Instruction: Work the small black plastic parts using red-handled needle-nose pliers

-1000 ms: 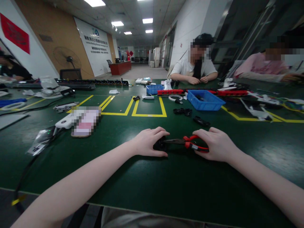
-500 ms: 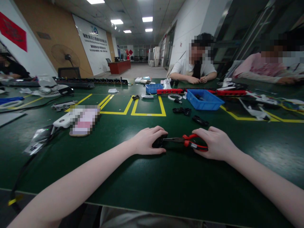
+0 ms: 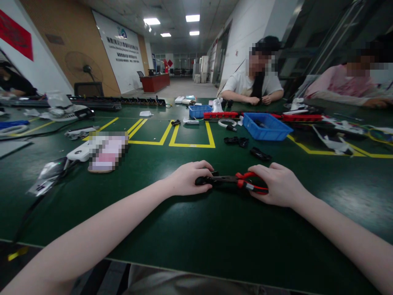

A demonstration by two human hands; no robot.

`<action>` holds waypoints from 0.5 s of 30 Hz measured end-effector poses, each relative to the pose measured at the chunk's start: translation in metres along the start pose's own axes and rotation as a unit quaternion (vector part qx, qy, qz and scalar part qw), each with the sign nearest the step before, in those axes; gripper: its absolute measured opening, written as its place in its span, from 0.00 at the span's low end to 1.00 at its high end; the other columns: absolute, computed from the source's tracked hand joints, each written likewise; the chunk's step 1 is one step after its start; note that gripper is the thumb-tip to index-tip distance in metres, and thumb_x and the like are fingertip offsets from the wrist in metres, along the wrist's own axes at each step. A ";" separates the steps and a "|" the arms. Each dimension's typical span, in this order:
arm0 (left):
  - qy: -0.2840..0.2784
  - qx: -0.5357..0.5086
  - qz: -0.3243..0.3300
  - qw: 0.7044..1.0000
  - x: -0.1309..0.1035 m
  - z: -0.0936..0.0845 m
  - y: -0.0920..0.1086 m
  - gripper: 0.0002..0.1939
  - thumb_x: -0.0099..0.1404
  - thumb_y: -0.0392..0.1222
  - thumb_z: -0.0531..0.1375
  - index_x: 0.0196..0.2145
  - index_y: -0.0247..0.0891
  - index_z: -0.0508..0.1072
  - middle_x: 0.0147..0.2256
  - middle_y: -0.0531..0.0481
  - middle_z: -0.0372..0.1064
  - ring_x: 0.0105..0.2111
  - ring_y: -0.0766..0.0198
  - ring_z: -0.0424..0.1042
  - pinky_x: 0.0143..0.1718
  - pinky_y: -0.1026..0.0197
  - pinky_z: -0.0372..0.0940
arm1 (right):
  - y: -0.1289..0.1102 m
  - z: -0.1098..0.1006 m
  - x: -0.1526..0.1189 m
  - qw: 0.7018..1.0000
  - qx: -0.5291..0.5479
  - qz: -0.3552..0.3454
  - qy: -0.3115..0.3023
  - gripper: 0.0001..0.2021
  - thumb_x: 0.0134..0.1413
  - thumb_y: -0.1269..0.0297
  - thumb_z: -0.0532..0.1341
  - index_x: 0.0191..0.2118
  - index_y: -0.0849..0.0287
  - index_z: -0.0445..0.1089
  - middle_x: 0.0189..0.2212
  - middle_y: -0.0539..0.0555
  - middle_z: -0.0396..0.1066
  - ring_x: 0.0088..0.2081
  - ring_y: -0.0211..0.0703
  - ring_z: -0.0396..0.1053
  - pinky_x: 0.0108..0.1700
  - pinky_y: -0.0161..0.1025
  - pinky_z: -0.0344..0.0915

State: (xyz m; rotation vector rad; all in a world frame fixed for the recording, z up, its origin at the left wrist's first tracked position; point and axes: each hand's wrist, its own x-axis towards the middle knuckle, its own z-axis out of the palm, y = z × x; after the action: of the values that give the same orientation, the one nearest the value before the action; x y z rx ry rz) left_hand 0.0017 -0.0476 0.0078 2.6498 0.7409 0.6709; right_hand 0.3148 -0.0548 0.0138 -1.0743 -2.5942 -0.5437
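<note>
My left hand (image 3: 192,178) is closed around a small black part (image 3: 202,180), pinched between thumb and fingers; its exact kind is too dark to make out. In my right hand (image 3: 274,184) are red-and-black handled needle-nose pliers (image 3: 245,182), fingers wrapped round the handles. The jaws point left and meet the black part at my left fingertips. Whether they grip it or only touch it, I cannot tell. Beyond my right hand two bundles of black cable lie on the green table: a nearer bundle (image 3: 260,154) and a farther one (image 3: 236,141).
A blue bin (image 3: 266,128) with dark pieces inside stands ahead to the right, a smaller blue bin (image 3: 200,111) behind it. Left lie a phone (image 3: 106,153) and a white power strip (image 3: 80,151). Yellow tape (image 3: 193,146) marks the green table (image 3: 227,241). Co-workers sit across.
The black part has turned in my left fingers and now shows a longer, narrower shape beside the plier jaws. My right hand and the pliers have hardly moved. The view has shifted slightly.
</note>
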 end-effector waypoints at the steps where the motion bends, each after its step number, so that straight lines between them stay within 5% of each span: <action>1: 0.003 -0.003 -0.003 1.000 0.000 0.000 0.000 0.09 0.64 0.43 0.62 0.42 0.38 0.74 0.52 0.45 0.67 0.47 0.58 0.72 0.50 0.55 0.68 | 0.000 0.000 0.000 1.000 0.001 0.000 0.001 0.17 0.51 0.53 0.60 0.43 0.58 0.68 0.32 0.56 0.77 0.24 0.42 0.64 0.32 0.41 0.57; 15: 0.007 -0.093 -0.011 0.996 0.002 0.000 -0.006 0.04 0.68 0.34 0.58 0.39 0.35 0.73 0.49 0.43 0.68 0.48 0.60 0.71 0.49 0.56 0.68 | 0.000 0.001 0.000 1.000 0.014 0.008 -0.006 0.18 0.52 0.51 0.60 0.44 0.58 0.68 0.34 0.56 0.77 0.25 0.43 0.66 0.32 0.42 0.59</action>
State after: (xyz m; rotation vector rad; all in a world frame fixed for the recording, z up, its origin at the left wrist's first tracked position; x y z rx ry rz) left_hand 0.0011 -0.0419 0.0057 2.4674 0.6757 0.7170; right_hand 0.3152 -0.0544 0.0130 -1.0916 -2.5941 -0.4966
